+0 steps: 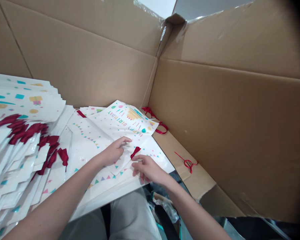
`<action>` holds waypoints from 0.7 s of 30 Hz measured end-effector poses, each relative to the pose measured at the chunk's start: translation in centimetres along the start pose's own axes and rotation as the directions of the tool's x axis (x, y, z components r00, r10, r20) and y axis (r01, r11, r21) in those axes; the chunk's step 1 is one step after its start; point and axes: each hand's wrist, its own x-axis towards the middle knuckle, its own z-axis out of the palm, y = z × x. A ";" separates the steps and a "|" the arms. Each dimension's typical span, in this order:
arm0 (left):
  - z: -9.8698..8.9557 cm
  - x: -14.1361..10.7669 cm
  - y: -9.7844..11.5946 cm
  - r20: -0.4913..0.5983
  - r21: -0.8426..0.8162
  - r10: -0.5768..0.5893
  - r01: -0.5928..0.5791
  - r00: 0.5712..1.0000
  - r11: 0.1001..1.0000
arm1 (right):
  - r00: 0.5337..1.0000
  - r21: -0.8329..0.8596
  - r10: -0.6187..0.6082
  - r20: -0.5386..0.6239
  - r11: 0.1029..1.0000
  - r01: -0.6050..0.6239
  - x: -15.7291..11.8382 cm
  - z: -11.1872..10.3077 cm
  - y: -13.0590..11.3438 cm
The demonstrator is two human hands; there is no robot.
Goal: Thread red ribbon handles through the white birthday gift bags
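Note:
Lying flat in front of me is a white printed paper sheet or bag (107, 143), with bunting, dots and "Happy Birthday" lettering on its folded-over upper part. My left hand (113, 152) rests on it with the index finger stretched out and nothing visibly held. A short dark-red ribbon piece (135, 152) lies on the white surface between my hands. Just below the ribbon is my right hand (148, 167), its fingers apart and the fingertips close to the ribbon's lower end. Whether they touch it I cannot tell.
On the left, a fanned stack of similar printed pieces (47, 105) carries several dark-red ribbon ends (35, 131). Tall cardboard walls (227, 116) stand behind and to the right. Loose red ribbon (188, 164) lies on the cardboard flap (202, 181). My knees are under the near edge.

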 end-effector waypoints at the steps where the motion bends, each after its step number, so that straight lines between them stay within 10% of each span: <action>1: 0.2 0.1 -0.1 0.006 -0.035 -0.027 0.027 1.000 0.999 | 0.999 0.128 0.018 0.028 0.991 -0.022 -0.2 0.0 0.2; 10: 2.2 0.9 1.0 -0.183 -0.365 -0.055 -0.016 0.982 0.931 | 0.986 0.742 0.092 0.136 0.650 -0.163 0.3 0.9 1.0; 21: 2.0 -0.6 3.8 -0.135 -0.481 -0.101 0.024 0.986 0.877 | 0.984 0.431 0.006 -0.179 0.899 0.073 0.2 -3.2 2.4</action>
